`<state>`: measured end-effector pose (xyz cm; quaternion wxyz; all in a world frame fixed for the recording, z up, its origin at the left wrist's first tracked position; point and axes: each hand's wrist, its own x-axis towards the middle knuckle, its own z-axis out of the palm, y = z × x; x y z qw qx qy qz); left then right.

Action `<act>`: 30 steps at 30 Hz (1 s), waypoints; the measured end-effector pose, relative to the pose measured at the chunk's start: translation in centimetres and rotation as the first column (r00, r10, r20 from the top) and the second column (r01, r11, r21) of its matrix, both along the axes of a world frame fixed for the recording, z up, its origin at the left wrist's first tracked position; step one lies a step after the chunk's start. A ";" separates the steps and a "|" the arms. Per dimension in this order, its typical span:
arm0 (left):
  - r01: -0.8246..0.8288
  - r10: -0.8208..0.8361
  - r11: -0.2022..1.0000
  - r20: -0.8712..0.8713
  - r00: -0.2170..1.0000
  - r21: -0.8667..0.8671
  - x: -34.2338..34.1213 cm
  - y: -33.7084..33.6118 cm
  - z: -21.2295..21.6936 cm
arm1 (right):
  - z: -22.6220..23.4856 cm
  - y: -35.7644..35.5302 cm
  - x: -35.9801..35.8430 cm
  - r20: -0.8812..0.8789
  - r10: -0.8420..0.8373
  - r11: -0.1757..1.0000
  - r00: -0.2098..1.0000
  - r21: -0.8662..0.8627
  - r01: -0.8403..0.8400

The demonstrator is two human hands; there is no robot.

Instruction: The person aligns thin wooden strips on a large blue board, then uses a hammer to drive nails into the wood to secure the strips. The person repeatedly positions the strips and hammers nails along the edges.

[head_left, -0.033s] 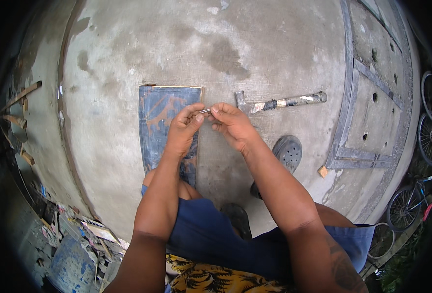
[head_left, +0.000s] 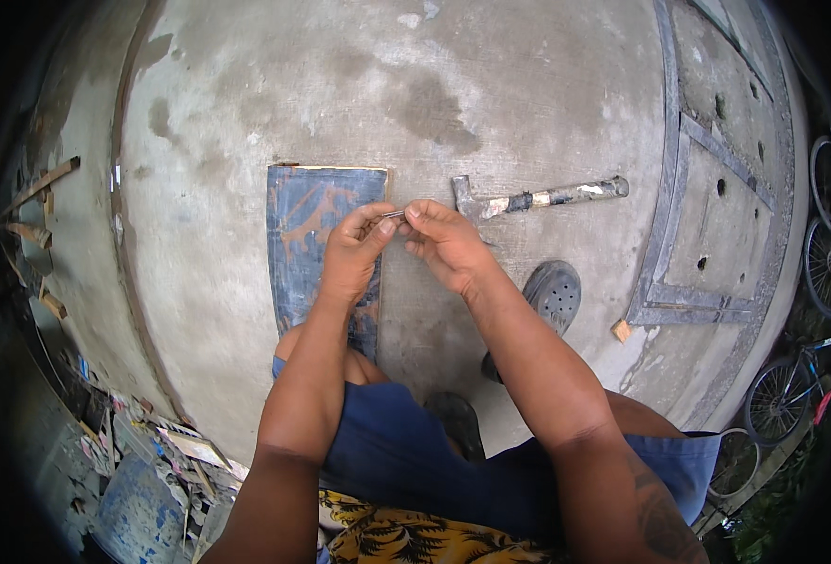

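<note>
Close together in the middle of the view, both hands pinch a thin, short metal nail (head_left: pixel 394 214); more than one may be there, but the fingers cover part of it. My left hand (head_left: pixel 352 252) grips it at the left end, above a blue-grey board (head_left: pixel 295 221) with worn brown patches. At the other end, the thumb and fingertips of my right hand (head_left: pixel 451 246) are closed on it. A hammer (head_left: pixel 566 195) with a taped, worn handle lies on the concrete just beyond my right hand, its head toward the left.
A dark clog (head_left: pixel 555 289) is on the concrete floor (head_left: pixel 246 75) beside my right forearm. Further right are a small wood block (head_left: pixel 620 330), a framed concrete panel (head_left: pixel 707 216) and bicycles (head_left: pixel 780 399). Wood scraps and rubble surround a blue-stained drum (head_left: pixel 138 508) at lower left.
</note>
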<state>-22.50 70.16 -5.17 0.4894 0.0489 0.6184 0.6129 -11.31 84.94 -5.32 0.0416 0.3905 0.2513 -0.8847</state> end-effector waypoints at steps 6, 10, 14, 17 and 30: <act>-0.078 0.041 0.985 -0.228 0.973 -0.157 0.3 0.0 -1.0 | 0.0 -1.4 0.2 0.049 0.086 0.981 0.995 0.168 -0.093; -0.013 -0.059 0.968 -0.276 0.959 -0.251 -1.3 0.2 -0.4 | 0.5 -0.9 -0.5 0.134 0.223 0.900 0.966 0.353 -0.257; -0.089 0.083 0.994 -0.085 0.993 -0.070 -1.5 0.1 -0.8 | -0.5 -0.8 -0.2 0.096 0.065 0.986 0.993 0.148 -0.078; -0.278 0.262 0.958 0.182 0.948 0.071 -1.7 0.3 -0.9 | -0.3 -0.9 -0.2 0.069 -0.017 1.000 0.997 0.024 0.015; -0.134 -0.040 0.971 -0.692 0.721 -0.196 -1.7 1.2 -1.6 | -0.1 0.8 -0.5 0.259 0.281 0.660 0.924 0.647 -0.382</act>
